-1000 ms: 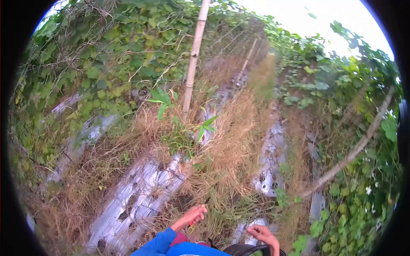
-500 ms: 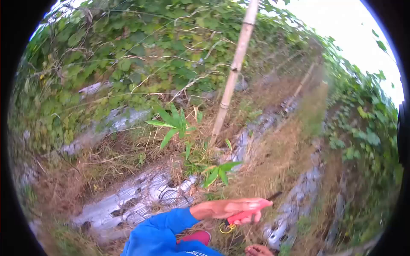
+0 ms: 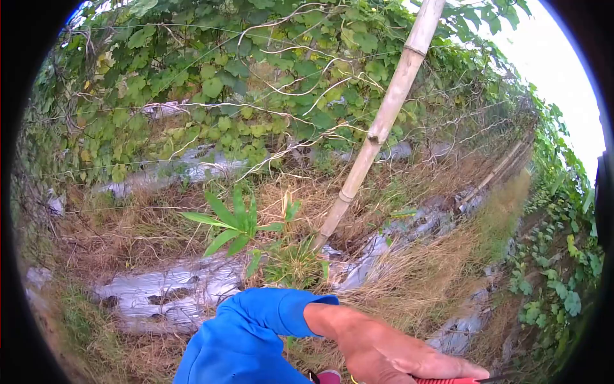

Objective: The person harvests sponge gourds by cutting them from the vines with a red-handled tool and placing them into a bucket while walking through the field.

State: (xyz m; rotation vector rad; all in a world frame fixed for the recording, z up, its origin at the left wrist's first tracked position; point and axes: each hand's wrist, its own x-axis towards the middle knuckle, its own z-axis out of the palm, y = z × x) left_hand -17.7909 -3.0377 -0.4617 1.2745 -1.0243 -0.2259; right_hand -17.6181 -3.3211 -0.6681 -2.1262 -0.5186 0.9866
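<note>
My left hand (image 3: 384,345), in a blue sleeve (image 3: 256,326), reaches across the lower part of the head view toward the right. It is closed on a tool with a ridged red handle (image 3: 448,381) and a thin dark end; most of the tool is hidden by the hand or cut off by the frame's bottom edge. My right hand is out of view. Beyond the forearm, a leafy green plant (image 3: 235,224) grows near the foot of a leaning bamboo pole (image 3: 384,118), apart from the hand.
Climbing vines (image 3: 211,83) hang on lines along the back, with more leaves on the right (image 3: 563,275). Silvery plastic sheeting (image 3: 160,294) and dry grass (image 3: 409,288) cover the ground. A shoe (image 3: 329,376) shows at the bottom.
My left hand, still holding the red tool, has moved down and to the right, and looks larger. The right hand has left the bottom edge. The view has shifted.
</note>
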